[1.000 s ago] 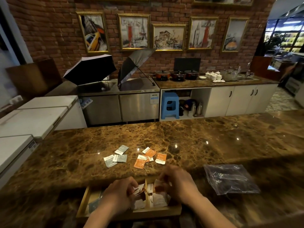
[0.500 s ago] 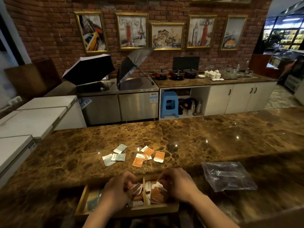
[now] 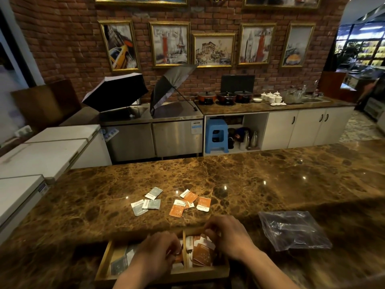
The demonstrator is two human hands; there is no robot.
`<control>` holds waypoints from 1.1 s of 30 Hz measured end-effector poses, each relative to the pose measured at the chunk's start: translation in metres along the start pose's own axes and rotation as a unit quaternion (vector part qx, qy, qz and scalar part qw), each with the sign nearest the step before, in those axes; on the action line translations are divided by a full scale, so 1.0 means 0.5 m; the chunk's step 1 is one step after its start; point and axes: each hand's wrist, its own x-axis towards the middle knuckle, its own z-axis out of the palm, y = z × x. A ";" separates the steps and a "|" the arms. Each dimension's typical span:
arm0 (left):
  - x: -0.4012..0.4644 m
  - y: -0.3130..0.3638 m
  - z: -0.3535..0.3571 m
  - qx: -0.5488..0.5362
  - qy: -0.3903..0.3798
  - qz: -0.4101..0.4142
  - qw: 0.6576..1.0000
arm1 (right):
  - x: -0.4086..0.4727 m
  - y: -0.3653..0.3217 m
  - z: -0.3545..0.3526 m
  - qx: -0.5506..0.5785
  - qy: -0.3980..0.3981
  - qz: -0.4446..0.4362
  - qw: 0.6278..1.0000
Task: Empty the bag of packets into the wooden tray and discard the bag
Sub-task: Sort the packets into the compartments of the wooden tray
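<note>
Since a moment ago, both of my hands have slid a bit toward the far edge of the wooden tray point(image 3: 105, 265), and the packets under them look flatter now.

My left hand point(image 3: 155, 252) is curled over the wooden wall in the middle of the tray. Its fingers are bent and seem to pinch a packet, but I cannot tell for sure. My right hand point(image 3: 228, 236) is bent too, with its fingertips on the orange packets in the tray point(image 3: 203, 254) on the right side. Some grey packets in the tray point(image 3: 119, 264) lie in the left part.

More packets are not in the tray yet. The loose grey packets point(image 3: 148, 202) and the loose orange packets point(image 3: 189, 203) sit on the brown counter point(image 3: 270, 180), just past the tray on the far side. The clear bag point(image 3: 292, 232) lies flat on the counter to the right, near my right arm. It looks empty, but I am not sure.

I think I am tidying the packets now. To do it well, I should press gently so they do not bend, and keep orange with orange. Then I should pick up the loose ones on the far side, and throw the bag away last.
</note>
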 end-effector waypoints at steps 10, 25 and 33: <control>0.066 -0.016 -0.016 -0.037 0.094 -0.027 0.995 | 0.048 0.025 -0.027 -0.038 0.027 0.030 0.998; 0.283 -0.062 0.014 0.061 -0.042 -0.092 0.993 | 0.228 0.059 0.006 -0.193 -0.102 -0.031 0.975; 0.310 -0.069 0.045 0.113 0.059 -0.095 0.987 | 0.284 0.099 0.041 -0.214 -0.145 -0.069 0.964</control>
